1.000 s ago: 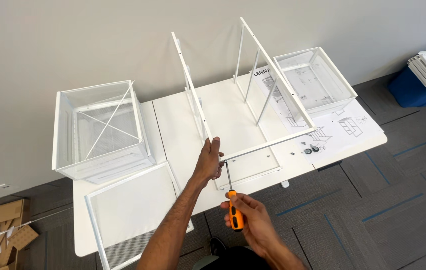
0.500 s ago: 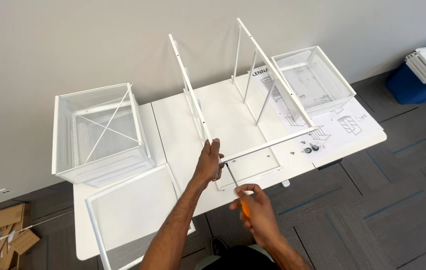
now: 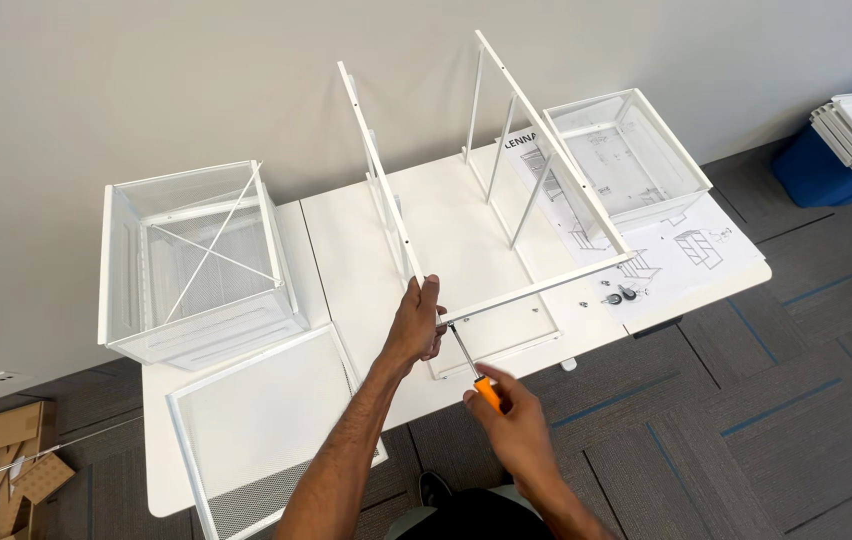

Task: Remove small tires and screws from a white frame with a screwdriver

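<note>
Since the earlier frame the screwdriver (image 3: 474, 372) has been tilted up, its tip brought to the corner of the white metal frame (image 3: 506, 180) on the table (image 3: 346, 260). The frame corner is clasped by the left hand (image 3: 416, 325), and the orange handle, largely hidden, is gripped by the right hand (image 3: 511, 420). The screw itself cannot be made out.
</note>
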